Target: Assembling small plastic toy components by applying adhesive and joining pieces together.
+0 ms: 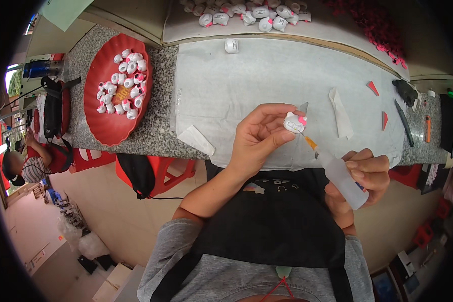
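Observation:
Between the thumb and fingers of my left hand [261, 133] is a small white figurine head [294, 122] with a pink bow and a drawn face. My right hand [365, 176] is wrapped round a translucent white squeeze bottle [348, 183]. Its orange-yellow nozzle [311, 143] ends in a thin needle tip that points at the lower edge of the figurine head; whether it touches cannot be told. Both hands are above the near part of a white sheet [206, 75] on the table.
At left stands a red scalloped bowl [93, 113] of figurine heads. More figurine heads [264, 12] lie on the shelf behind, beside a pink pile [372, 25]. One loose head [231, 46], folded paper [341, 113], red pieces [372, 88] and a dark pen [403, 122] lie around.

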The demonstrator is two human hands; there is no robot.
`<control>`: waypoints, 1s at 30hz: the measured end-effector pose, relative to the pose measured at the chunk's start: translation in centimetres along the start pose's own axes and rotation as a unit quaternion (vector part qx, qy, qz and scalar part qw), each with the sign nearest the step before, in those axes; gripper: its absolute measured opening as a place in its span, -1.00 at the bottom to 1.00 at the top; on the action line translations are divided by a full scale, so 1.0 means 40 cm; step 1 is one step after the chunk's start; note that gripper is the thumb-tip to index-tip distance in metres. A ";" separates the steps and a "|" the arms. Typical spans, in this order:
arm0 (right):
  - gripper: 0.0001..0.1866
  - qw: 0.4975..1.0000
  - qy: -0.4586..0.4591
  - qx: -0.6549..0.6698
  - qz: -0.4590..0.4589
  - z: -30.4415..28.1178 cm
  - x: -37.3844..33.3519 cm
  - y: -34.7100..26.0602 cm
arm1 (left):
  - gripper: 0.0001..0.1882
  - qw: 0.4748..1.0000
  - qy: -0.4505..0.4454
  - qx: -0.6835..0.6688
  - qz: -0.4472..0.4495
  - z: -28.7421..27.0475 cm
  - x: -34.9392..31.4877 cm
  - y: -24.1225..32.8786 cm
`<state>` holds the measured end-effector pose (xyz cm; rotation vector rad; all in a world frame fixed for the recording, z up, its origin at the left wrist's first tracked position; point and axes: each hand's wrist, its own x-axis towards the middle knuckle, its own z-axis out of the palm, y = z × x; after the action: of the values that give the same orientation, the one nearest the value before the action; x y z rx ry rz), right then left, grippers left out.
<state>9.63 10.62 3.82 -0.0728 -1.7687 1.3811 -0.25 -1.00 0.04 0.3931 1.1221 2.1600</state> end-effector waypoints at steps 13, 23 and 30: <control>-0.60 1.000 -0.016 0.001 -0.004 0.001 0.000 0.007 | -0.69 0.994 -0.027 0.081 0.071 0.003 -0.002 -0.006; -0.59 0.999 -0.040 -0.034 0.000 -0.012 0.024 0.007 | -0.67 0.981 -0.037 0.154 0.112 -0.004 0.015 -0.007; -0.69 0.985 -0.022 0.075 0.156 -0.063 0.122 0.080 | -0.68 0.985 0.009 0.110 0.132 -0.027 0.017 0.027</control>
<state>6.80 16.31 4.09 -0.2503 -1.7352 1.7479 -1.78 -1.63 0.25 0.6548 1.3913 2.2730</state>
